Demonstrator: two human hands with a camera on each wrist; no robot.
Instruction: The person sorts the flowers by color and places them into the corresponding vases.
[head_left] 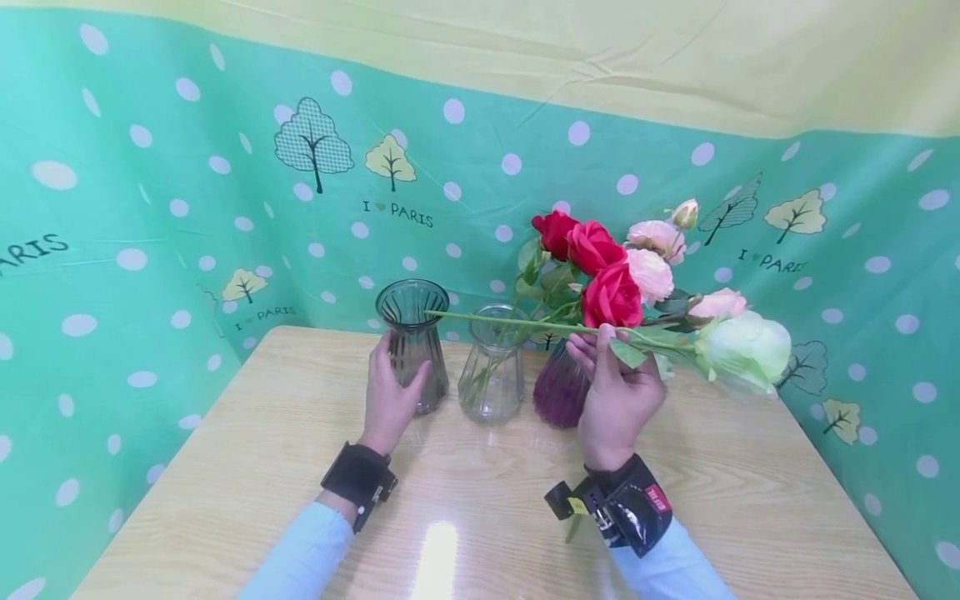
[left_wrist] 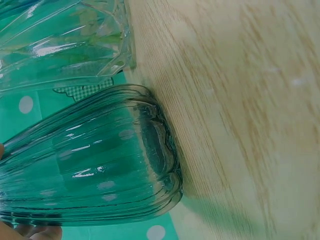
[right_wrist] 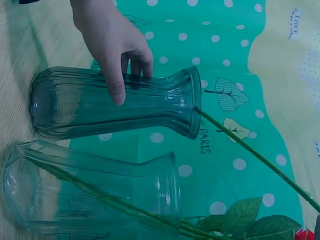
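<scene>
My left hand (head_left: 392,392) grips the waist of a dark grey-green glass vase (head_left: 414,358) standing at the left of a row; its thumb and fingers also show around the glass in the right wrist view. My right hand (head_left: 618,404) pinches the stem of a white artificial rose (head_left: 742,350), held almost level with its bloom to the right. The bare end of that green stem (right_wrist: 250,152) reaches left to the grey-green vase's mouth. Beside it, a clear glass vase (head_left: 491,379) contains stems of red roses (head_left: 592,250). A purple vase (head_left: 558,387) stands partly behind my right hand.
Pale pink flowers (head_left: 651,273) lean over the purple vase, close behind the white rose. The wooden table (head_left: 480,483) ends at a green dotted cloth (head_left: 225,183) hanging at the back and sides.
</scene>
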